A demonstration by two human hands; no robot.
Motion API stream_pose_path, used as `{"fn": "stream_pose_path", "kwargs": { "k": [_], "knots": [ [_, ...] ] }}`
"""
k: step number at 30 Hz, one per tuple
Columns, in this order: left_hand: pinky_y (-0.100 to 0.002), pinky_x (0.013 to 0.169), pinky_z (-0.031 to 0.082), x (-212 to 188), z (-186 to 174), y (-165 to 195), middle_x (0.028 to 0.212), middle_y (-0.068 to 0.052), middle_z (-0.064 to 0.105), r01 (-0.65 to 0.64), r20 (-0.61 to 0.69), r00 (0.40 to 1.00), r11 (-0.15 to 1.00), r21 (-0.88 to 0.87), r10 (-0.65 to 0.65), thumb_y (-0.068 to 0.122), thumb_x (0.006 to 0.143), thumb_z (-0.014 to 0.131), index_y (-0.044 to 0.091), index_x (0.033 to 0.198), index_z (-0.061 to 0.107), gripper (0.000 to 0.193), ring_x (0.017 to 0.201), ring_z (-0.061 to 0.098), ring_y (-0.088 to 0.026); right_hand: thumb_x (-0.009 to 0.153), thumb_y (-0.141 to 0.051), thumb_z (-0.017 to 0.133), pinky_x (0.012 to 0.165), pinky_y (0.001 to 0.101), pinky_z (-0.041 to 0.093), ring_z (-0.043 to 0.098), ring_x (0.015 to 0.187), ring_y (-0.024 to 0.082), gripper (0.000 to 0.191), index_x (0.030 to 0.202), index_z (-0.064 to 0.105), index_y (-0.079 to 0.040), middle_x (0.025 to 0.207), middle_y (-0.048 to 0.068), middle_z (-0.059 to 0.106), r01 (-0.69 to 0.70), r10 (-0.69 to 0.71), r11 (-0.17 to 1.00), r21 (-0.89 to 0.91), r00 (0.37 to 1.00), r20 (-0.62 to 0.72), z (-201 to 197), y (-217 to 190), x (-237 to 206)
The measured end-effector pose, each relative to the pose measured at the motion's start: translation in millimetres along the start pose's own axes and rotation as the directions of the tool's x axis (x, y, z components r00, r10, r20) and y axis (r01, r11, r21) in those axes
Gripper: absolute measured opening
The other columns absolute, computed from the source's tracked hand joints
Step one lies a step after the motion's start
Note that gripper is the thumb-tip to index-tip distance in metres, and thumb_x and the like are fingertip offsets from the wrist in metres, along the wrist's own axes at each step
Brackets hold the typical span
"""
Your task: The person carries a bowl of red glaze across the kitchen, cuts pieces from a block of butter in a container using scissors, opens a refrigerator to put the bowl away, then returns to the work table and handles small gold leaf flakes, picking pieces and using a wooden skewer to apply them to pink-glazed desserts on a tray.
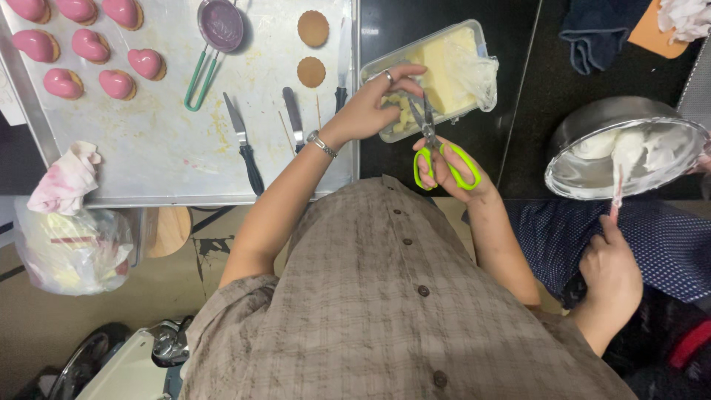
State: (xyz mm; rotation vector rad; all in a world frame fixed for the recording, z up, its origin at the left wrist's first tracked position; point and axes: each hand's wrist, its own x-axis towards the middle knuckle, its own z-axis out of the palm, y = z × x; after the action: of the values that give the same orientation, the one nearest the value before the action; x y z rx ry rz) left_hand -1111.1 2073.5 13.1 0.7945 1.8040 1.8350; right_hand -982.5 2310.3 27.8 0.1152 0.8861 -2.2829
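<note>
1. Over the clear plastic container (474, 33), right of the metal tray (148, 148): left hand (374, 104) has fingers pinched together on something small and pale at the scissor blades (too small to tell what).
2. Right hand (448, 167) is clamped through the green handles of the scissors (433, 137); blades point up toward the left hand's fingertips and sit nearly together.
3. Container holds a pale yellow block plus small cut pieces at its near end; crumpled plastic wrap (474, 74) hangs off its right edge.
4. Tray carries pink heart-shaped pastries (89, 44) at top left, two round biscuits (312, 48), a small sieve (220, 26) with a green handle, and palette knives (244, 144).
5. Stained cloth (67, 178) lies on the tray's near left corner.
6. Far right: another person's hand (611, 270) holds a spatula in a steel bowl (622, 148) of white cream.
</note>
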Motion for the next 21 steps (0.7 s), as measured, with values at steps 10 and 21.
{"fn": "stream_pose_path", "kwargs": {
  "k": [10,21],
  "knots": [
    [-0.037,0.106,0.048,11.5,-2.0,-10.4,0.106,-0.008,0.067,0.201,0.072,0.974,0.965,0.17,-0.215,0.01,0.092,0.057,0.008,0.125,0.068,0.035,0.111,0.061,-0.021,0.111,-0.034,0.048,0.071,0.0319,0.045,0.054,0.077,0.018,0.047,0.14,0.048,0.003,0.099,0.009,0.06,0.037,-0.038,0.999,-0.039,0.999,-0.025,-7.5,-12.6,-6.1],
    [-0.043,0.119,0.04,4.7,2.2,-31.0,0.098,-0.009,0.071,-0.104,0.192,0.978,0.611,0.785,-0.08,-0.002,0.078,0.063,0.012,0.108,0.078,0.037,0.101,0.068,-0.029,0.086,-0.035,0.083,0.082,0.0421,0.049,0.063,0.094,0.032,0.048,0.119,0.066,-0.005,0.101,0.013,0.065,-0.357,-0.535,-0.244,-0.902,0.825,-0.181,50.2,-74.4,-3.2]
  ]
}}
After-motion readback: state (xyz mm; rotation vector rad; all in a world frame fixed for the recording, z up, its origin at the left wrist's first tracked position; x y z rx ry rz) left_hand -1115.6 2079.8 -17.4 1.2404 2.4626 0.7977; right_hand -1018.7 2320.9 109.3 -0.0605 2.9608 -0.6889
